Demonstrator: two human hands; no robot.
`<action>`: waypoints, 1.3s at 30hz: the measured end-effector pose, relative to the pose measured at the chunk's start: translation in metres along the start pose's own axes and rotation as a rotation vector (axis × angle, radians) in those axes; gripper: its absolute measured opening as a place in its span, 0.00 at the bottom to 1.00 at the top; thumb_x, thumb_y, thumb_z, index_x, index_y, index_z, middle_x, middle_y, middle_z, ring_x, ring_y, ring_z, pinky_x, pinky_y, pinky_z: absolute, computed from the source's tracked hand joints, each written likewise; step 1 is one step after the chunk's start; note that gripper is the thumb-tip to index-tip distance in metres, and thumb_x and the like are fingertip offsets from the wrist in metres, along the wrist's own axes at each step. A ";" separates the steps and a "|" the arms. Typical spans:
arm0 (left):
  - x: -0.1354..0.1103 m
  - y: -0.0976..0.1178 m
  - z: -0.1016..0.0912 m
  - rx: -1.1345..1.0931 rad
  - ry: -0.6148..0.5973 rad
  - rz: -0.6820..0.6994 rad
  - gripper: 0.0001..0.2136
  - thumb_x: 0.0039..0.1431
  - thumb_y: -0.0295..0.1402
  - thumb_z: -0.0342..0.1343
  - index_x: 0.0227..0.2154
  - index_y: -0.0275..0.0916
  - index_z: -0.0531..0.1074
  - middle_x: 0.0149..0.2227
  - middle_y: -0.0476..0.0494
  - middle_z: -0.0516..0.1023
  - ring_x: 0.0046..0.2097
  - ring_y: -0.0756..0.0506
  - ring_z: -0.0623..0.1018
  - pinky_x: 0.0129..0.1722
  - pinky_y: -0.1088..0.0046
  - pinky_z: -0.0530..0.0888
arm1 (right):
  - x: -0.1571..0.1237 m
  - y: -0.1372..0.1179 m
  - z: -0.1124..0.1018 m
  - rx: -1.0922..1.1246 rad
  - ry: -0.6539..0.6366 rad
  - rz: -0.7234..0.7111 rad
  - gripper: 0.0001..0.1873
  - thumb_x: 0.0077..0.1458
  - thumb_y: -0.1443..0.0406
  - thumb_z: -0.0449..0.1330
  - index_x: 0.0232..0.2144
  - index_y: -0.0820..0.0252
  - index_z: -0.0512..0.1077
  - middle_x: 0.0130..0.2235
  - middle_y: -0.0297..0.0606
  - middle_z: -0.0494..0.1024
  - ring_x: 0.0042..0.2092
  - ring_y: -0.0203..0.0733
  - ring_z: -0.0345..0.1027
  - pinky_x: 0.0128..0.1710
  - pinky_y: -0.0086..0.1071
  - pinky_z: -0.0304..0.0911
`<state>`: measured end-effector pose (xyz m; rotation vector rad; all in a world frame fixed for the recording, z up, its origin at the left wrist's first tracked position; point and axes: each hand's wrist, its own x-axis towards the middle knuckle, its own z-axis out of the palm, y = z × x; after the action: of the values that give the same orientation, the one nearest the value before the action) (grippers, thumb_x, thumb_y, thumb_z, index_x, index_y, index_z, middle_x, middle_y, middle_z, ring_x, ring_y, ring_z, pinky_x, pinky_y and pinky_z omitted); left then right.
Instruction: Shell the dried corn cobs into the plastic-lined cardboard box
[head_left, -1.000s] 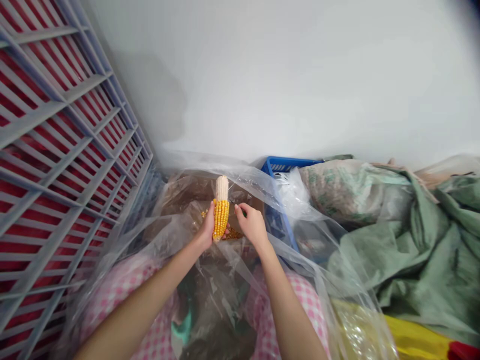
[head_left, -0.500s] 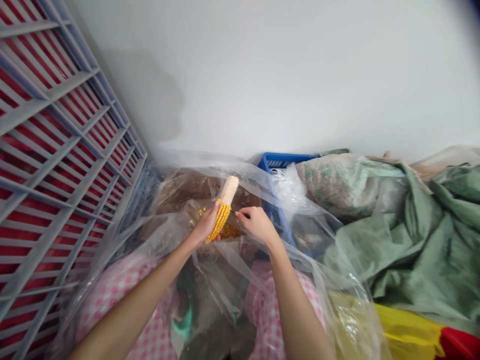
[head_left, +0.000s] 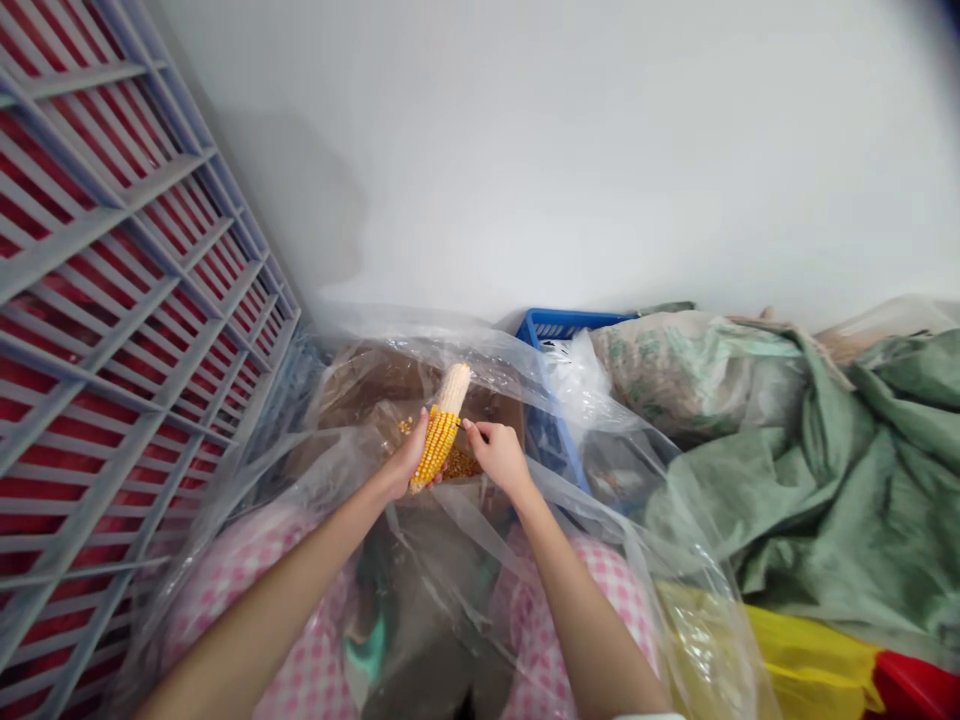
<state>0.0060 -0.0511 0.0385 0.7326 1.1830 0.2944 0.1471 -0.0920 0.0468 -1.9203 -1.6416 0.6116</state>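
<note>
My left hand [head_left: 409,460] is closed around an ear of corn [head_left: 438,447], tilted with its upper end away from me. The upper part is bare pale cob; yellow kernels cover the lower part. Pinched in my right hand [head_left: 501,456] is a thin dark pick-like tool [head_left: 460,426]; its tip reaches the right edge of the kernel rows, and its exact shape is too small to tell. Below the ear, loose corn kernels [head_left: 462,465] lie in a cardboard box [head_left: 360,375] lined with clear plastic sheeting [head_left: 491,350]. A few kernels cling near my left hand.
A tall plastic crate [head_left: 161,285] with red contents stands at the left. To the right are a blue basket [head_left: 534,326], a filled sack [head_left: 697,365], green cloth [head_left: 817,500] and a yellow bag [head_left: 810,660]. A white wall [head_left: 562,150] rises behind.
My right hand has moved slightly left, bringing the tool against the kernels. The ear of corn has shifted a little down and left in the view.
</note>
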 end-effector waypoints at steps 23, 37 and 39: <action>0.011 -0.004 0.007 -0.250 -0.043 -0.068 0.27 0.58 0.49 0.28 0.35 0.34 0.67 0.14 0.46 0.68 0.12 0.49 0.67 0.09 0.78 0.60 | 0.000 -0.003 -0.021 -0.017 -0.046 0.123 0.23 0.54 0.57 0.47 0.15 0.60 0.70 0.15 0.34 0.65 0.18 0.31 0.53 0.22 0.27 0.46; 0.005 -0.005 0.011 -0.151 -0.115 -0.114 0.28 0.57 0.51 0.30 0.36 0.33 0.68 0.14 0.45 0.69 0.12 0.49 0.67 0.09 0.78 0.61 | 0.001 -0.001 -0.029 -0.045 -0.127 0.030 0.22 0.55 0.59 0.47 0.16 0.60 0.70 0.16 0.33 0.67 0.19 0.32 0.55 0.23 0.27 0.46; 0.005 -0.002 0.011 -0.185 -0.149 -0.105 0.27 0.57 0.50 0.30 0.36 0.34 0.68 0.14 0.46 0.69 0.12 0.50 0.67 0.09 0.78 0.61 | 0.001 -0.002 -0.031 -0.063 -0.085 0.051 0.22 0.55 0.57 0.46 0.17 0.59 0.70 0.17 0.34 0.68 0.20 0.32 0.57 0.23 0.27 0.46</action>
<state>0.0173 -0.0535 0.0354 0.5202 1.0342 0.2536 0.1661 -0.0941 0.0715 -2.0121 -1.6872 0.6780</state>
